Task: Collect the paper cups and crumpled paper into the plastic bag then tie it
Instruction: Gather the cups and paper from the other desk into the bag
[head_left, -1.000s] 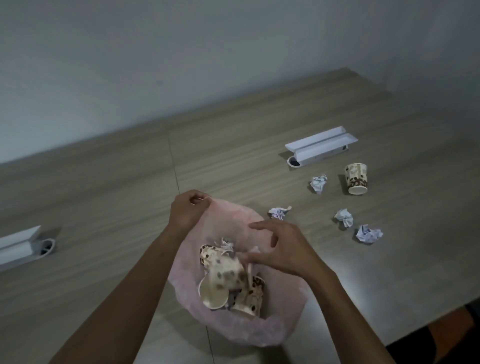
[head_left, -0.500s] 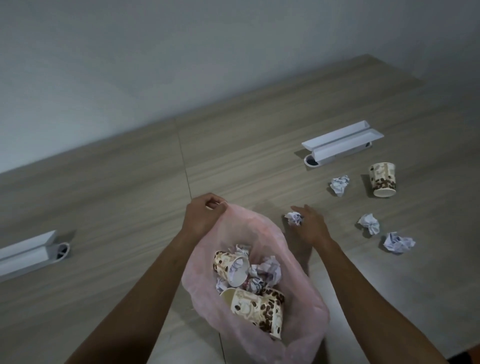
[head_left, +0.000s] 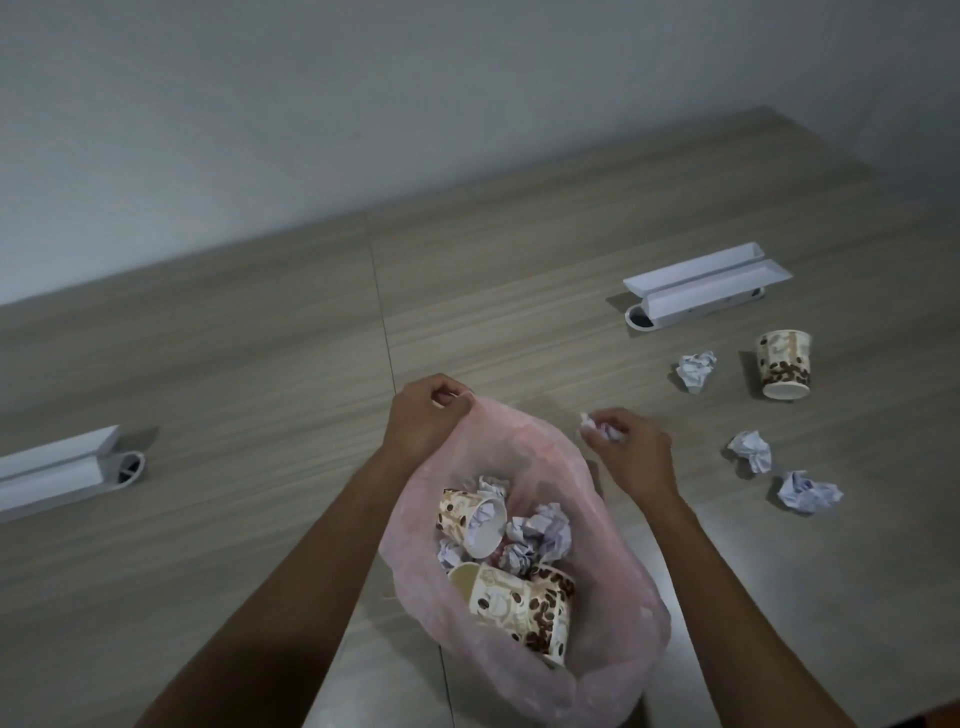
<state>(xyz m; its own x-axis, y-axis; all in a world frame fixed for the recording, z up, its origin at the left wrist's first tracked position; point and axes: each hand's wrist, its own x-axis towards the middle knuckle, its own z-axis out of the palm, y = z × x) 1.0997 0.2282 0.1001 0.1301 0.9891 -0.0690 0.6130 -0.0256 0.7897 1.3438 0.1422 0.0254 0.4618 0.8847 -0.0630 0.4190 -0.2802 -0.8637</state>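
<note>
A pink plastic bag (head_left: 540, 452) lies open on the wooden table. My left hand (head_left: 423, 418) pinches its far rim and holds it up. Inside lie two coffee-bean paper cups (head_left: 470, 519) (head_left: 524, 608) and several crumpled papers (head_left: 540, 532). My right hand (head_left: 626, 441) is closed around a crumpled paper ball (head_left: 592, 425) just right of the bag's rim. On the table to the right stand one upside-down paper cup (head_left: 783, 364) and three loose paper balls (head_left: 696, 370) (head_left: 750, 451) (head_left: 808, 491).
A white cable-tray cover (head_left: 706, 286) lies open at the back right beside a round grommet hole. Another white cover (head_left: 57, 473) sits at the left edge. A grey wall runs behind the table (head_left: 234, 364). The table's front edge shows at the lower right.
My right hand left the bag, reached right to the nearest paper ball and closed on it, lifting it slightly. The left hand kept its hold on the rim.
</note>
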